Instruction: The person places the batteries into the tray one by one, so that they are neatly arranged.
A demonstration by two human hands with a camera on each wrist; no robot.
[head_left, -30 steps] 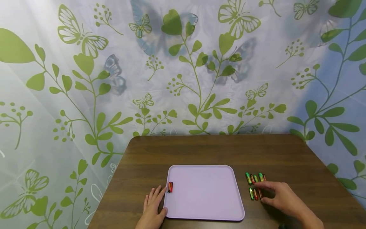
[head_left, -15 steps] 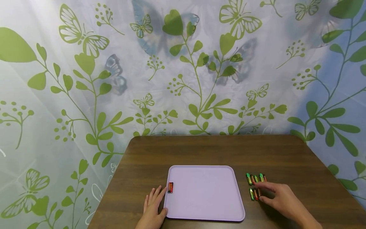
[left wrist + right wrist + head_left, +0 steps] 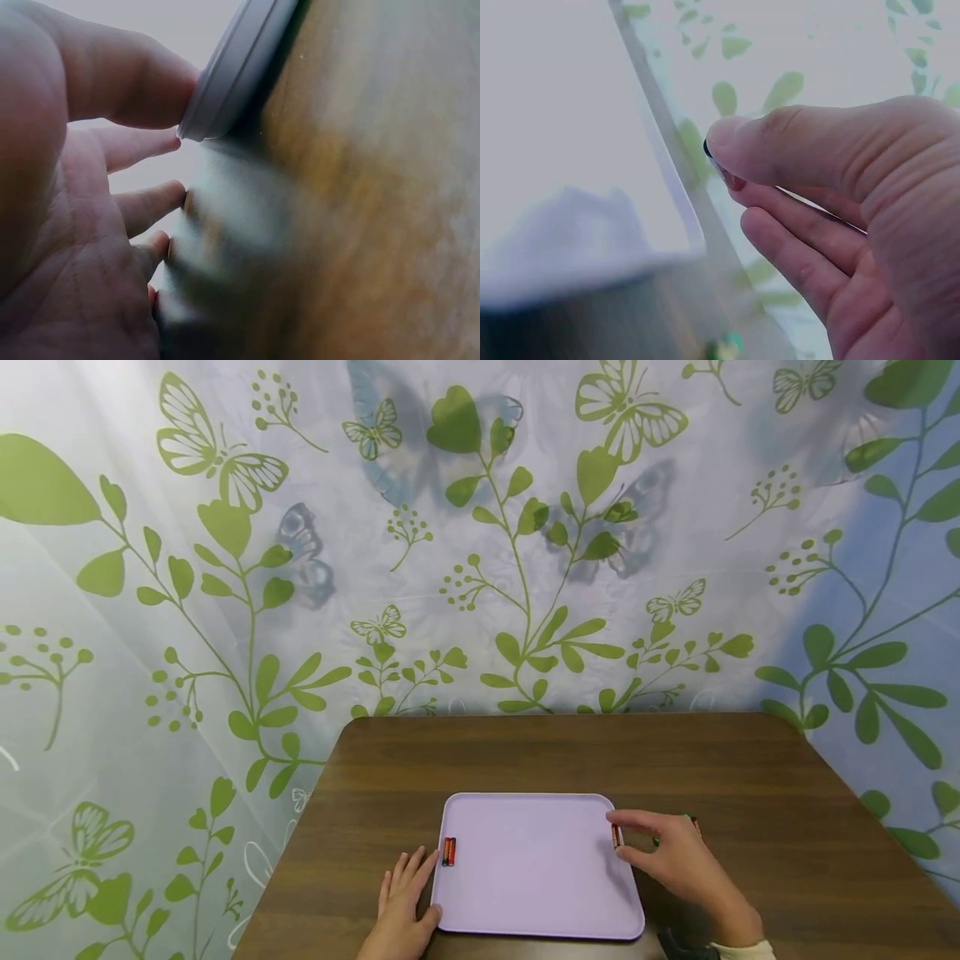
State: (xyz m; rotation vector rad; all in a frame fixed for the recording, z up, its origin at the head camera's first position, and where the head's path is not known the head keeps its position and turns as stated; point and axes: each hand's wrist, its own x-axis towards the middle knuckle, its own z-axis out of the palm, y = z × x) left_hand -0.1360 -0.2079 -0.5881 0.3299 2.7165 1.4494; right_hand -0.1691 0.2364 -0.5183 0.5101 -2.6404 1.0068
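and there's the right hand, thumb and fingertips pinching one small battery, red with a dark end, right at the right-hand edge of the lilac tray! the wrist camera shows it poking out from under the thumb, most of it hidden, the other fingers loosely bent below; whether it touches the tray, i can't tell. a soft shadow falls on the tray beneath.

over on the other side, the left hand sits at the tray's left edge, fingers extended and spread, grasping nothing, thumb against the rim. just inside that rim, a red-and-black pair of batteries lies side by side, lengthwise.

behind the right hand, bits of more batteries peek out, red and green, on the brown table, mostly covered. a dark band and a pale sleeve show at that wrist. backing it all, a curtain of green leaves and butterflies!
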